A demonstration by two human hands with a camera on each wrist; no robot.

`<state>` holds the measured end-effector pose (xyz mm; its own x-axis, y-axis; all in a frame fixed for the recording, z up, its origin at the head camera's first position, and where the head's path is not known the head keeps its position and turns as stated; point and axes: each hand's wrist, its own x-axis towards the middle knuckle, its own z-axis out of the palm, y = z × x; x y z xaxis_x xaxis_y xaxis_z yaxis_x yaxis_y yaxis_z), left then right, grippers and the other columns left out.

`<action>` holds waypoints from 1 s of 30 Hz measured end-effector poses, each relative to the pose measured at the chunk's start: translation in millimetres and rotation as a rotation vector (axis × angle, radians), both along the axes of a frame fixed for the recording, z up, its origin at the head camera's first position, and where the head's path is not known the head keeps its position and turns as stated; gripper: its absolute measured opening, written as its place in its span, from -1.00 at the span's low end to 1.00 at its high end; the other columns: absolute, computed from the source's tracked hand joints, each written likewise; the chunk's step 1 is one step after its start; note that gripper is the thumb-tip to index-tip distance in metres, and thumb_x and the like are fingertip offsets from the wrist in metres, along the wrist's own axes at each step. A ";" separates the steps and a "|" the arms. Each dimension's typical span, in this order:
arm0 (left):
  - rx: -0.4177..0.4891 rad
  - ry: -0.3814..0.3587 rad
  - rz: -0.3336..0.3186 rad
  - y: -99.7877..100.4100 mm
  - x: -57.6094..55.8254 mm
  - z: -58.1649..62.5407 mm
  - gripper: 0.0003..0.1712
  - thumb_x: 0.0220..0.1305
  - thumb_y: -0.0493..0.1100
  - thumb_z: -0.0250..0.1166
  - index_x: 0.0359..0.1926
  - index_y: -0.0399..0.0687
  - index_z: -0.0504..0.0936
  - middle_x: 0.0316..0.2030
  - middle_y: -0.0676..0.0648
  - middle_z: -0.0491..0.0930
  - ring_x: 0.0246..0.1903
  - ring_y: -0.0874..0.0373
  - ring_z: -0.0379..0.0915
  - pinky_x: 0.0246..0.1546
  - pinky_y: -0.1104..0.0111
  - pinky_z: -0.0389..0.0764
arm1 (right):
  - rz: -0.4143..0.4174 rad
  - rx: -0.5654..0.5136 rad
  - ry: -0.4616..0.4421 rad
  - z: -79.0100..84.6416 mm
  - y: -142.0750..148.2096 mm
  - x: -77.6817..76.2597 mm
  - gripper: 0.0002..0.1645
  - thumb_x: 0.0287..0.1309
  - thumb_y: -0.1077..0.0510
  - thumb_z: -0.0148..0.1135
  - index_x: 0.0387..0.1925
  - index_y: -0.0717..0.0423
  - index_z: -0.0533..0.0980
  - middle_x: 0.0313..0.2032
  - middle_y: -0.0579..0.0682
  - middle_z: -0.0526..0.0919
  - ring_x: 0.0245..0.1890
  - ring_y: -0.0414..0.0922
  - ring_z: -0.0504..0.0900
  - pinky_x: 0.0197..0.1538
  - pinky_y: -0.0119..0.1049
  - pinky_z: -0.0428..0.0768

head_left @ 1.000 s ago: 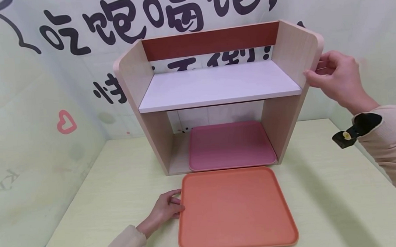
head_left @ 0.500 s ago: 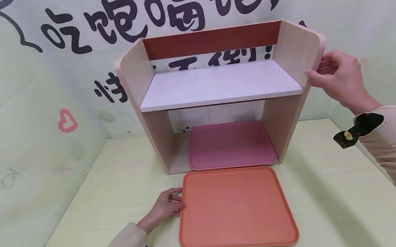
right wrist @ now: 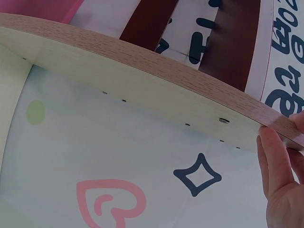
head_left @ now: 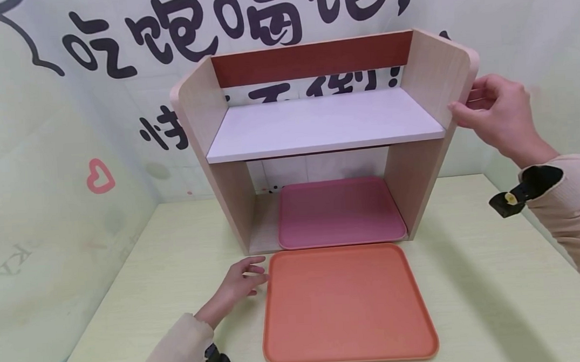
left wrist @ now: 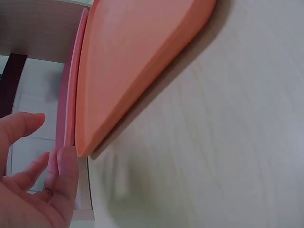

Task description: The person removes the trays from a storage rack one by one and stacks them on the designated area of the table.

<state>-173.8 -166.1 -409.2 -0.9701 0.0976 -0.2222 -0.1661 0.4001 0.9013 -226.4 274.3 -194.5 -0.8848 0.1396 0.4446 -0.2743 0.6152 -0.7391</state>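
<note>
A two-tier desktop shelf [head_left: 326,122] with pale wood sides and a white middle board stands on the table. My right hand [head_left: 503,112] pinches the front edge of its right side panel, thumb on the inner side and fingers outside, as the right wrist view also shows. On the bottom tier lies a pink tray [head_left: 340,211]. Directly in front, an orange tray [head_left: 349,308] lies flat on the table, its back edge along the pink tray's front. My left hand [head_left: 236,283] is beside the orange tray's back left corner, fingers spread and holding nothing.
Behind the shelf hangs a pale backdrop [head_left: 137,123] with large black characters and a pink heart. The light wood table [head_left: 176,251] extends on both sides of the trays. A black wrist strap [head_left: 524,192] hangs at the right sleeve.
My left hand has come off the orange tray's left edge and moved back towards the shelf, fingers spreading. The right hand keeps its grip; the shelf and trays have stayed put.
</note>
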 end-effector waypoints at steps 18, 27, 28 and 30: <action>0.017 0.183 -0.105 21.8 -44.3 22.7 -0.57 0.09 -0.34 0.16 0.02 -0.40 0.41 -0.31 -0.21 0.49 -0.37 -0.06 0.45 -0.47 0.32 0.52 | -0.002 -0.012 0.014 0.8 1.5 -0.3 -0.75 -0.01 0.15 0.21 -0.24 0.02 0.41 -0.44 -0.31 0.44 -0.48 -0.47 0.48 -0.46 -0.71 0.43; -0.027 0.276 -0.094 34.3 -61.2 14.4 -0.62 0.07 -0.40 0.12 -0.03 -0.45 0.44 -0.18 -0.31 0.49 -0.19 -0.08 0.42 -0.24 0.26 0.51 | 0.005 -0.028 0.020 -0.9 1.0 -0.7 -0.77 -0.01 0.17 0.21 -0.26 0.03 0.41 -0.47 -0.34 0.45 -0.50 -0.49 0.48 -0.47 -0.72 0.43; -0.022 0.281 -0.088 35.0 -63.5 12.7 -0.62 0.08 -0.41 0.12 -0.03 -0.46 0.44 -0.18 -0.31 0.49 -0.17 -0.08 0.41 -0.22 0.25 0.51 | 0.007 -0.030 0.020 -0.9 1.1 -1.0 -0.78 -0.01 0.18 0.21 -0.27 0.00 0.41 -0.47 -0.34 0.45 -0.50 -0.49 0.48 -0.47 -0.72 0.43; -0.016 0.277 -0.073 36.0 -67.9 9.6 -0.62 0.08 -0.41 0.10 -0.02 -0.46 0.44 -0.17 -0.31 0.49 -0.16 -0.09 0.41 -0.20 0.25 0.50 | 0.007 -0.028 0.021 -0.9 1.3 -1.6 -0.78 -0.01 0.18 0.21 -0.27 0.01 0.41 -0.46 -0.34 0.45 -0.50 -0.49 0.48 -0.47 -0.72 0.43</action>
